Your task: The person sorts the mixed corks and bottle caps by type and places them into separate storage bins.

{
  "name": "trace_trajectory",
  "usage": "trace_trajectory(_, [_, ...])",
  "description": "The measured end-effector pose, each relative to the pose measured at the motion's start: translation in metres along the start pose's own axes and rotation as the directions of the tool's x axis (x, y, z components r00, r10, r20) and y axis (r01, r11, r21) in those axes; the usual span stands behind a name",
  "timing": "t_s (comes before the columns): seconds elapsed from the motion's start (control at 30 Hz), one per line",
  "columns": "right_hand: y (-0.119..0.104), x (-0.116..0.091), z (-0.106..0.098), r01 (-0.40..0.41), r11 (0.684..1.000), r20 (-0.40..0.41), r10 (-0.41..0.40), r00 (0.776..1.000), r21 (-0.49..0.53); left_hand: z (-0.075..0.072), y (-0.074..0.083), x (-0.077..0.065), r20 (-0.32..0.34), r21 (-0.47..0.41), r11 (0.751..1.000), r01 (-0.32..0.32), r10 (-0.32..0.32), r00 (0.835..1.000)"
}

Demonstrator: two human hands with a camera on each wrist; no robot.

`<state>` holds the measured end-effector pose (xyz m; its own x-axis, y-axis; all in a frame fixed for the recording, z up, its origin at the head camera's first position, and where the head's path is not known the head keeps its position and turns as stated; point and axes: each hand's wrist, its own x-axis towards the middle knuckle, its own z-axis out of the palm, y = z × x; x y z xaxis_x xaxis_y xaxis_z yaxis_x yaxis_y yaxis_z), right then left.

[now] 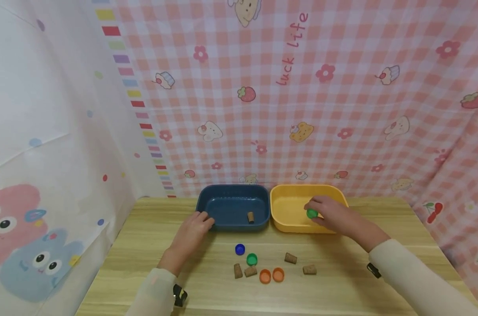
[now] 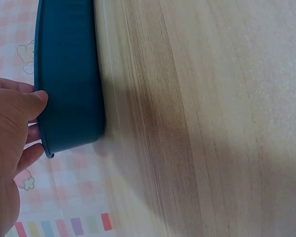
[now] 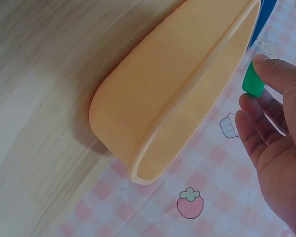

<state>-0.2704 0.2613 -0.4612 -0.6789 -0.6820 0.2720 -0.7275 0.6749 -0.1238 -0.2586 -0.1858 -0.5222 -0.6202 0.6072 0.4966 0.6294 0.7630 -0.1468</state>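
My right hand (image 1: pixel 333 216) pinches a green bottle cap (image 3: pixel 253 80) between thumb and fingers, above the yellow bin (image 1: pixel 280 224). With its thumb on the outer wall and its fingers over the rim, my left hand (image 2: pixel 10 123) grips the left end of the dark blue bin (image 2: pixel 69 74). One cork (image 1: pixel 250 217) lies inside the blue bin. On the table before the bins are a blue cap (image 1: pixel 240 249), another green cap (image 1: pixel 252 259), two orange caps (image 1: pixel 278 274) and several corks (image 1: pixel 290 258).
The two bins stand side by side at the back of the wooden table (image 1: pixel 341 294). Behind them hangs a pink checked cloth (image 1: pixel 262 166), and a white printed cloth (image 1: pixel 65 131) covers the left side.
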Motion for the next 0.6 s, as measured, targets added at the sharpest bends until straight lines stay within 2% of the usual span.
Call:
trace_trajectory(0.43, [0.014,0.018,0.009,-0.069,0.998,0.063,0.069,0.996,0.011,0.001,0.0,0.0,0.0,-0.004,1.0,0.008,-0.008,1.0])
trace_trajectory(0.6, [0.018,0.025,0.012,-0.12,0.993,0.092,0.117,0.989,0.023,0.001,0.0,0.0,-0.012,-0.005,1.0,0.008,-0.009,1.0])
